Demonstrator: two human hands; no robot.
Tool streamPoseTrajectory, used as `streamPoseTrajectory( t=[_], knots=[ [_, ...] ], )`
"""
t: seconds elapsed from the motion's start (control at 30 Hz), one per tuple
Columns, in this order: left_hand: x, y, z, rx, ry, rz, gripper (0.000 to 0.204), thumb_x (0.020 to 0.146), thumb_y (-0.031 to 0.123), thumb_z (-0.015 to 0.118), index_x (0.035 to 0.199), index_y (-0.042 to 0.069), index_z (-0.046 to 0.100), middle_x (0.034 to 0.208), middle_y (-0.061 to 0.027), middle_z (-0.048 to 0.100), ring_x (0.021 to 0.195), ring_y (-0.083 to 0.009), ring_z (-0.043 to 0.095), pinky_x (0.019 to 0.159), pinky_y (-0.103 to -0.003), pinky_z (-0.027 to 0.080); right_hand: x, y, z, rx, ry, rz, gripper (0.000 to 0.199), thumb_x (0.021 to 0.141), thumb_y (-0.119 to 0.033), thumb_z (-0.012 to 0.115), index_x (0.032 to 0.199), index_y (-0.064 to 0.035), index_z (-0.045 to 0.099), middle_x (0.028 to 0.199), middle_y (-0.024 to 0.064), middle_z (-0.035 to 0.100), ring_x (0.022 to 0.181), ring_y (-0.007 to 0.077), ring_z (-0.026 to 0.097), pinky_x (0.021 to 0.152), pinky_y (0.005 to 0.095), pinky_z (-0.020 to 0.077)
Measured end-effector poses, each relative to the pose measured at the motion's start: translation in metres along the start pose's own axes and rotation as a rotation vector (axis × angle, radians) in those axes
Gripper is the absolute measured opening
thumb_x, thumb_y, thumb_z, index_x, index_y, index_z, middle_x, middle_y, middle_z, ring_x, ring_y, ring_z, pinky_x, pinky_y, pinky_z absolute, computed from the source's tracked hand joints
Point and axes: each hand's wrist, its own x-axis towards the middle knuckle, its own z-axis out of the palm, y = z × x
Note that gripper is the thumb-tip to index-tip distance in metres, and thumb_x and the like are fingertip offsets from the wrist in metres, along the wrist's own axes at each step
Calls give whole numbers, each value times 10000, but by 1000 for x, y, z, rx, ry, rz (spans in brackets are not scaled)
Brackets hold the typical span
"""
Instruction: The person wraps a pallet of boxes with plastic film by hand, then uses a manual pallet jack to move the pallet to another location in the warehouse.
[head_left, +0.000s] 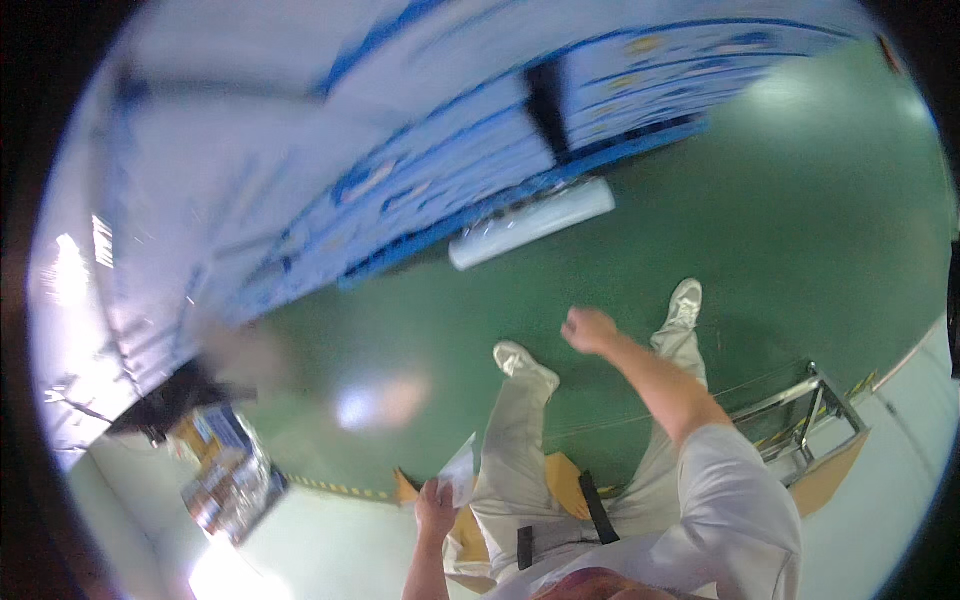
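Note:
My left hand, low in the view beside my left thigh, is closed on a white sheet, paper or thin plastic. Its fingers wrap the near edge, and the rest of the sheet points up and away. Out ahead of my body, my right hand hangs over the green floor with its fingers curled in; nothing shows in it. My two white shoes are apart in a stride. A long white roll lies on the floor beyond, against the blue pallets.
Tall stacks of white-and-blue packages stand on the pallets across the far left, blurred. At the lower left is a heap of boxes with clear wrap. A metal-framed cart or stool stands near the wall behind me, at the right.

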Motion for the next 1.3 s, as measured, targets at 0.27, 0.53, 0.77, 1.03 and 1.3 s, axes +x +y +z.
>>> streamPoseTrajectory(
  t=[0.27, 0.53, 0.77, 1.03, 1.3],
  knots=[
    [-93, 387, -9, -173, -196, 502, 334, 903, 244, 604, 1128, -2, 588, 1046, -185, 663, 984, -311, 644, 839, -383, 490, -331, 38, -124, 1154, -323, -288, 348, 912, -262, 637, 1204, -74, 610, 1131, 73, 650, 1047, 153, 590, 888, 353, 487],
    [-191, 625, 26, -287, -223, 705, 327, 908, 281, 612, 1100, 17, 610, 1007, -160, 677, 935, -229, 649, 836, -348, 487, -479, 151, -302, 2179, 47, -383, 274, 959, -246, 569, 1140, -41, 577, 1086, 72, 645, 1011, 186, 619, 872, 341, 497],
    [-230, 803, 7, -130, -551, 978, 335, 861, 267, 684, 1084, 23, 635, 952, -99, 689, 837, -178, 642, 769, -307, 499, -490, 223, -475, 2066, 768, -112, 208, 942, -130, 565, 1103, 1, 572, 994, 79, 665, 884, 181, 668, 772, 332, 553],
    [-198, 1039, -22, -130, -636, 1106, 340, 868, 272, 674, 1103, 27, 656, 996, -89, 704, 866, -147, 646, 772, -307, 507, -484, 326, -691, 1017, 1437, 167, 431, 850, -211, 712, 1175, 20, 550, 960, 76, 633, 837, 193, 608, 812, 334, 501],
    [-156, 1212, -78, -50, -646, 1415, 325, 859, 282, 659, 1081, 46, 632, 1000, -173, 658, 878, -315, 626, 763, -386, 480, -456, 319, -861, 494, 911, -261, 315, 877, -222, 669, 1133, -44, 626, 972, 179, 667, 860, 333, 658, 734, 365, 516]
  ],
)
